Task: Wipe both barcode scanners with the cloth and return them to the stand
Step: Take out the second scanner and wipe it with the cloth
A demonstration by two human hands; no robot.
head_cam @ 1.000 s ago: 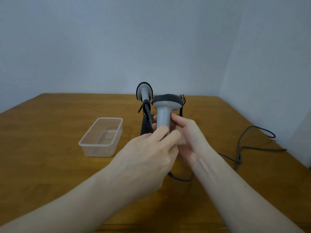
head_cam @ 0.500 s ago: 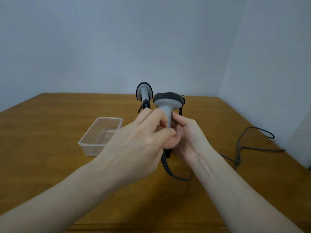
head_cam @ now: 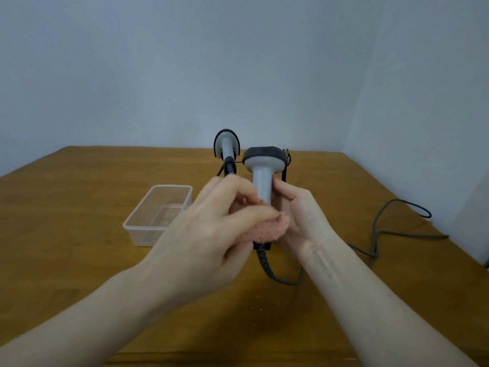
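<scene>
Two scanners in view. Clear plastic tub [head_cam: 158,215] on wooden table [head_cam: 66,234], just left of left hand [head_cam: 209,234]. Grey cable [head_cam: 375,234] trails over table, right of right hand [head_cam: 299,218]. Rear scanner [head_cam: 227,145] sits on black stand [head_cam: 285,168] beyond both hands; stand mostly hidden. Near scanner [head_cam: 263,168] upright between hands: right hand grips handle, left hand pinches pink cloth [head_cam: 267,229] against lower handle. Coiled lead hangs below hands.

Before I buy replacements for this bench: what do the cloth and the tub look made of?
Cloth: pink, nubby, fuzzy pile, probably microfibre or terry, bunched in the left hand.
Tub: clear, glossy, thin-walled, likely plastic; the table shows through it.
</scene>
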